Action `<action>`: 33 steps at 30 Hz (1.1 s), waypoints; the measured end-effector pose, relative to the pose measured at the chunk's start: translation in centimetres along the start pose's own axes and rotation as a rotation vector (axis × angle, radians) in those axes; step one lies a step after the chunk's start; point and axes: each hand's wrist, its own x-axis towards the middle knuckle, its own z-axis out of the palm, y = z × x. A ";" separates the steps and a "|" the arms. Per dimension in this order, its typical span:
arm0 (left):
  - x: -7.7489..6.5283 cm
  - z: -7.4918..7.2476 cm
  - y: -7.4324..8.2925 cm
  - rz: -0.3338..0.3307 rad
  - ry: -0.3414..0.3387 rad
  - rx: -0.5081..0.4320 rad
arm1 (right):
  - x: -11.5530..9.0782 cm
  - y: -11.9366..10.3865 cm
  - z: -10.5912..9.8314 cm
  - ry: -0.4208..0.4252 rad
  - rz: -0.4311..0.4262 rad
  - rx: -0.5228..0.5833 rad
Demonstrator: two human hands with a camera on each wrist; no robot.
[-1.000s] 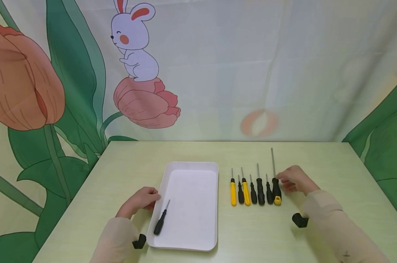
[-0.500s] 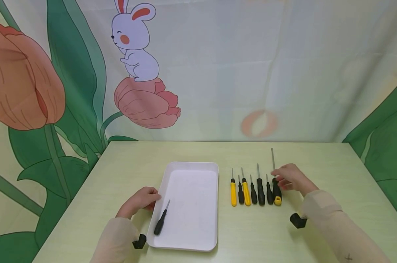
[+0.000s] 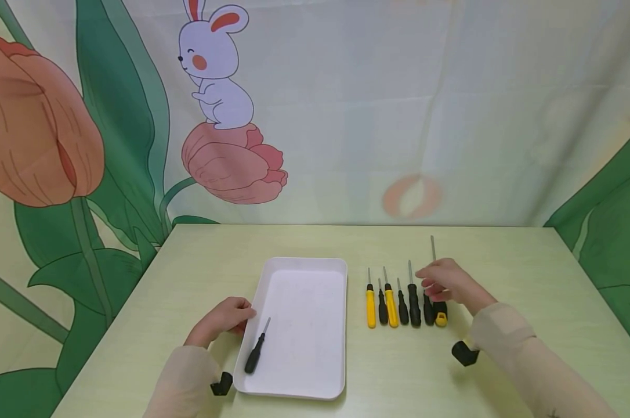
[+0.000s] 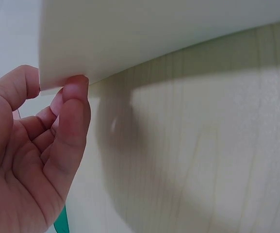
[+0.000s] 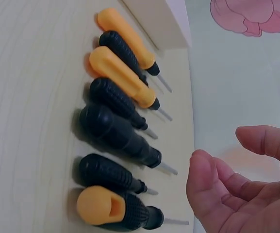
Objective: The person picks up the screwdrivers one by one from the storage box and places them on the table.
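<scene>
My left hand (image 3: 223,319) pinches the left rim of a white tray (image 3: 301,337); up close in the left wrist view, thumb and fingers are on either side of the tray wall (image 4: 130,39). Inside the tray, near its lower left corner, lies a black-handled screwdriver (image 3: 253,357). My right hand (image 3: 451,281) hovers over the right end of a row of screwdrivers, thumb and fingers apart with nothing between them. It partly covers a short black screwdriver (image 3: 428,312) and the long black-and-yellow screwdriver (image 3: 440,313), both fully handled in the right wrist view.
Left of these in the row lie a larger black screwdriver (image 3: 414,305), two yellow screwdrivers (image 3: 370,307) and two short black ones. A printed curtain (image 3: 336,116) hangs behind the table (image 3: 503,249). A black wrist camera (image 3: 464,353) hangs below each wrist.
My right hand has moved left, from beside the long black-and-yellow screwdriver to above it and the short black one. The left hand, the tray and the screwdrivers stay put.
</scene>
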 end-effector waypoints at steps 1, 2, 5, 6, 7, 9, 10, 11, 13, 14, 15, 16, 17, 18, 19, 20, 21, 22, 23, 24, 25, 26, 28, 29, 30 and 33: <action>0.0 0.0 0.0 -0.002 0.000 -0.001 | -0.1 -0.1 0.1 -0.006 -0.005 0.002; 0.0 0.0 0.0 -0.003 0.000 -0.001 | -0.2 -0.2 0.2 -0.015 -0.011 0.004; -0.1 0.0 0.0 -0.007 0.001 -0.001 | -0.5 -0.6 0.6 -0.038 -0.028 0.015; -0.1 0.0 0.0 -0.008 0.001 0.002 | -0.6 -0.7 0.7 -0.043 -0.034 0.016; -0.1 0.0 0.0 -0.009 0.001 0.003 | -0.7 -0.8 0.8 -0.048 -0.037 0.018; -0.1 0.0 0.0 -0.011 0.002 0.003 | -0.9 -0.9 1.1 -0.054 -0.046 0.019; -0.1 0.0 0.0 -0.011 0.002 0.005 | -0.9 -1.0 1.2 -0.059 -0.050 0.020; -0.1 0.0 0.0 -0.012 0.001 0.007 | -1.0 -1.1 1.4 -0.061 -0.050 0.025; -0.1 0.0 0.0 -0.015 0.001 0.009 | -1.1 -1.2 1.7 -0.071 -0.053 0.038; -0.1 0.0 0.0 -0.016 0.001 0.009 | -1.1 -1.2 1.8 -0.075 -0.054 0.042; -0.1 0.0 0.0 -0.017 0.001 0.009 | -1.2 -1.3 2.0 -0.079 -0.053 0.048; 0.0 0.0 0.0 -0.018 0.001 0.008 | -1.2 -1.3 2.1 -0.088 -0.058 0.049; 0.0 0.0 0.0 -0.018 0.001 0.008 | -1.3 -1.4 2.3 -0.090 -0.059 0.052; 0.0 0.0 0.0 -0.018 0.001 0.008 | -1.3 -1.4 2.4 -0.095 -0.062 0.056; 0.0 0.0 0.0 -0.018 0.002 0.009 | -1.3 -1.5 2.6 -0.098 -0.063 0.059; 0.0 0.0 0.0 -0.018 0.002 0.009 | -1.4 -1.6 2.7 -0.105 -0.068 0.058; 0.0 0.0 0.1 -0.017 0.002 0.010 | -1.4 -1.7 2.9 -0.110 -0.070 0.064; 0.0 0.0 0.1 -0.017 0.002 0.008 | -1.5 -1.7 3.1 -0.118 -0.074 0.065; 0.0 0.0 0.1 -0.017 0.001 0.011 | -1.6 -1.8 3.2 -0.120 -0.073 0.071; 0.0 0.0 0.1 -0.017 0.001 0.011 | -1.7 -1.9 3.4 -0.127 -0.076 0.072; 0.0 0.0 0.1 -0.018 0.001 0.011 | -1.8 -2.0 3.6 -0.131 -0.076 0.074; 0.0 0.0 0.1 -0.019 0.000 0.009 | -1.9 -2.1 3.7 -0.139 -0.079 0.075; 0.0 0.0 0.1 -0.019 0.000 0.009 | -2.0 -2.2 4.0 -0.155 -0.086 0.078; 0.0 0.0 0.0 -0.019 -0.001 0.011 | -2.1 -2.3 4.2 -0.159 -0.090 0.081; 0.0 0.0 0.0 -0.019 0.000 0.009 | -2.1 -2.3 4.3 -0.167 -0.095 0.084; 0.0 0.1 0.0 -0.018 0.000 0.010 | -2.2 -2.3 4.8 -0.182 -0.104 0.091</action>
